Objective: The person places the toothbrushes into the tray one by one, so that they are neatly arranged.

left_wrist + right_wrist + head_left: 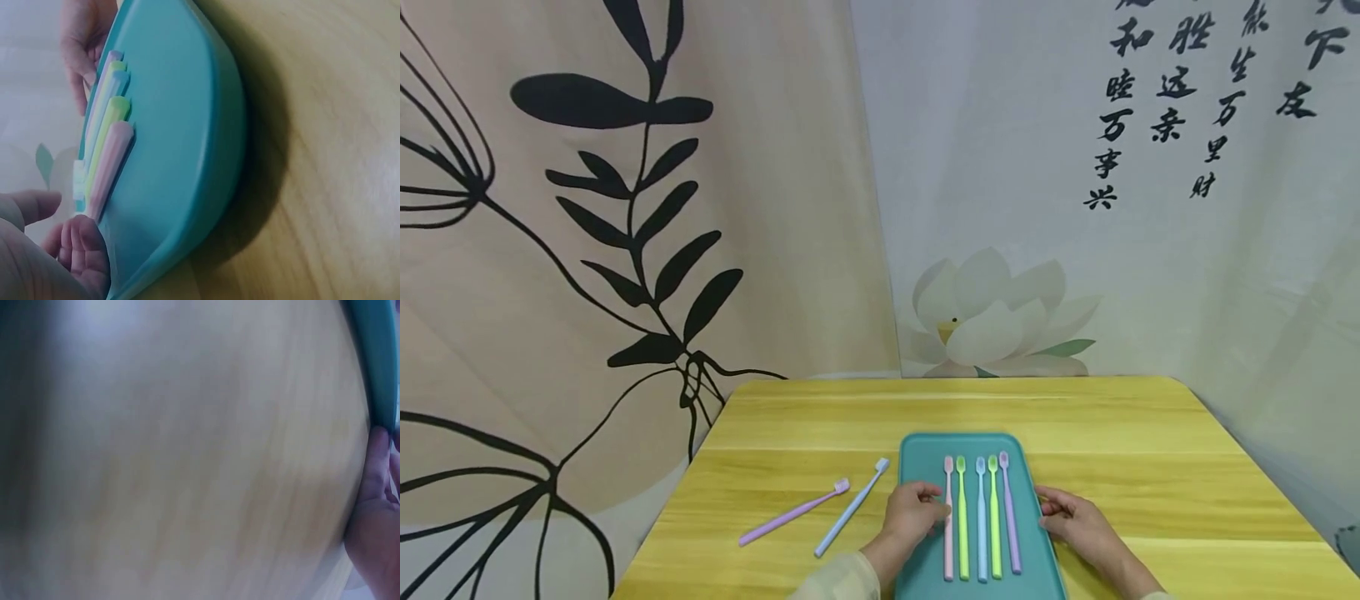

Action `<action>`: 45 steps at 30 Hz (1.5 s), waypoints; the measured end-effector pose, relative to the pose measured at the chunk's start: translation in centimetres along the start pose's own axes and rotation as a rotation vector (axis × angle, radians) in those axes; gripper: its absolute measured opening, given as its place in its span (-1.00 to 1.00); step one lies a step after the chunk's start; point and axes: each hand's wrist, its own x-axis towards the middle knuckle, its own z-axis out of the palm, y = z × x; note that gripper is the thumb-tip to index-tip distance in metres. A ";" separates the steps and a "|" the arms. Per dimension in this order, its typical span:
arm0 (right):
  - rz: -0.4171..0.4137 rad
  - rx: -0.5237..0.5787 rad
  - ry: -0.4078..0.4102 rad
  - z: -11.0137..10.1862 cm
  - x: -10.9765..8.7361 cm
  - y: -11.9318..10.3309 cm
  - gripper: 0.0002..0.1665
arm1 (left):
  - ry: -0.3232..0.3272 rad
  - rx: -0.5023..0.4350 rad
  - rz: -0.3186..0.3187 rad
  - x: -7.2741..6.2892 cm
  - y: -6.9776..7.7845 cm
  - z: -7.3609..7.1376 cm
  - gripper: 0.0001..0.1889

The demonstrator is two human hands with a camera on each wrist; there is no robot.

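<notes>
Several toothbrushes lie side by side in a teal tray (1033,575): a pink toothbrush (948,542) at the left, a light blue toothbrush (981,533) in the middle, a purple toothbrush (1011,533) at the right, and green ones between. Over the tray's left rim is my left hand (910,521), its fingertips close to the pink handle. Thumb and fingers stand apart in the left wrist view, with nothing plainly held. My right hand (1078,527) touches the tray's right side, fingers loosely bent. In the right wrist view its fingers (377,462) lie against the tray wall.
Left of the tray, a second purple toothbrush (793,512) and a second blue toothbrush (852,508) lie slanted on the yellow wooden table (1112,417). Behind the table hangs a printed curtain (805,208) with plants and black characters.
</notes>
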 end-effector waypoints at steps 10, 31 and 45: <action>0.013 0.020 0.005 0.0 -0.1 0.0 -0.39 | -0.035 0.005 0.103 0.4 0.6 -1.3 -0.77; 0.000 0.034 -0.045 -0.2 -0.2 0.3 -0.35 | -0.089 -0.096 0.224 2.5 0.0 -7.2 -0.70; -0.014 0.057 -0.067 -0.3 -0.2 0.1 -0.32 | -0.067 0.054 0.216 4.2 -1.2 -12.6 -0.69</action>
